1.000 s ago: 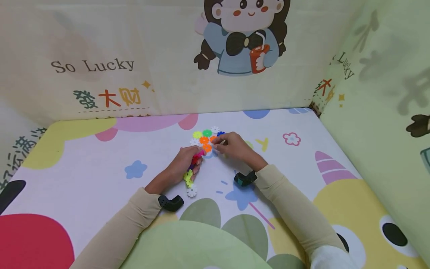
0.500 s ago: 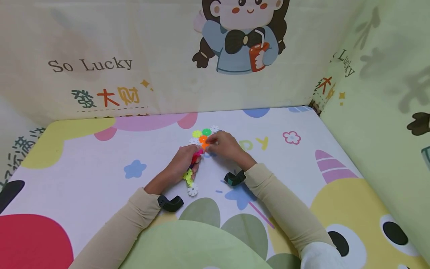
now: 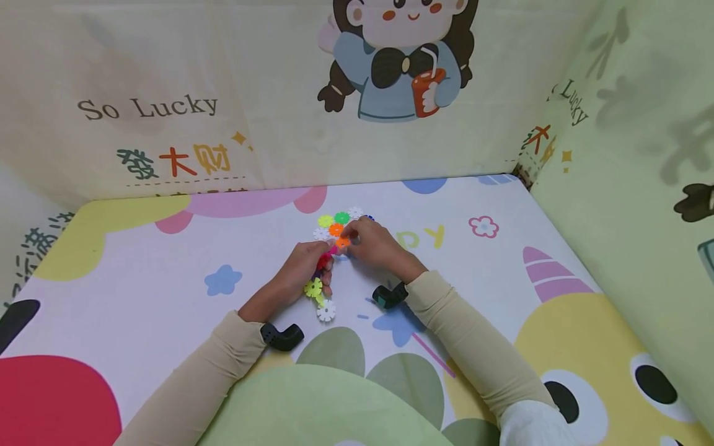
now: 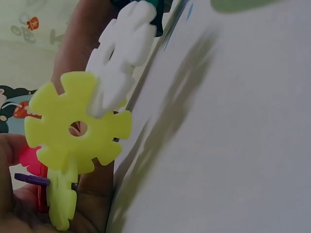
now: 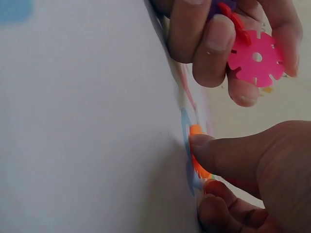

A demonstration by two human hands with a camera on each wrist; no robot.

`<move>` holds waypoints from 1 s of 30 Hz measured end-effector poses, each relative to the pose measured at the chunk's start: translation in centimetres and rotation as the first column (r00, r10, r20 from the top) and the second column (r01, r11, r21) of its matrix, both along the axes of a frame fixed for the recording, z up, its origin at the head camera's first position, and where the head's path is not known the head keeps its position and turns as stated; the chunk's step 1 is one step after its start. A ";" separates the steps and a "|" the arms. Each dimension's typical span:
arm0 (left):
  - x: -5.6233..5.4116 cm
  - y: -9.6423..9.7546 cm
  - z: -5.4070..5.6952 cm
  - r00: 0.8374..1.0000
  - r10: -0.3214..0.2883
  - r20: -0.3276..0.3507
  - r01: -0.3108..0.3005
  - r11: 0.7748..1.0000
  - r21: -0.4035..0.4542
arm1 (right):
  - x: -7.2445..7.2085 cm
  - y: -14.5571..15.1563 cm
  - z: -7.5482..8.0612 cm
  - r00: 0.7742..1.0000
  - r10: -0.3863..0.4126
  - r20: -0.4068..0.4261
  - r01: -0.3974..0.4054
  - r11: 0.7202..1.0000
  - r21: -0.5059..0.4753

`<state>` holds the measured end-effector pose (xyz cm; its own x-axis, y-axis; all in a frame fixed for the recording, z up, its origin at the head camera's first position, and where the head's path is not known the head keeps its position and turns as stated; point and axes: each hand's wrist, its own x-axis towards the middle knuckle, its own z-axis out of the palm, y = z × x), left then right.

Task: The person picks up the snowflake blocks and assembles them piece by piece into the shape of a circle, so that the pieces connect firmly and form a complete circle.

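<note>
Disc chain (image 3: pixel 313 287), within left fingers' (image 5: pixel 210 60) grip, orange disc (image 3: pixel 343 242) touching right fingers (image 5: pixel 215 209)

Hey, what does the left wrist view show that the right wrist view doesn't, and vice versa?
Only the left wrist view shows the white disc and yellow discs.
Only the right wrist view shows the orange disc under the right hand's thumb.
Both share the pink disc, red disc and purple disc in the left hand.
</note>
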<state>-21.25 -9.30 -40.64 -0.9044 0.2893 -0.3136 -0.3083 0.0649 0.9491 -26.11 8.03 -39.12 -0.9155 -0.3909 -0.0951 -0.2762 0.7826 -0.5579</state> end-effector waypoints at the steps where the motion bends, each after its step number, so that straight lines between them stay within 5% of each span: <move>1: 0.0 0.0 0.0 1.000 -0.003 0.001 0.003 1.000 0.000 | 0.0 0.0 0.0 1.000 0.000 0.012 0.000 1.000 -0.014; 20: 0.3 -0.4 0.3 0.997 -0.039 -0.071 0.044 0.997 0.068 | -0.2 0.5 -0.4 0.999 0.032 0.007 -0.031 0.994 -0.103; 30: 0.2 -0.4 0.4 0.992 0.032 -0.123 -0.050 0.988 -0.148 | -0.2 1.2 -0.3 0.999 0.049 -0.002 -0.049 0.987 -0.154</move>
<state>-21.04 -9.68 -40.27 -0.9482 0.2088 -0.2395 -0.1986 0.1991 0.9597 -26.27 9.22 -39.37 -0.8947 -0.4456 -0.0322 -0.3110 0.6730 -0.6711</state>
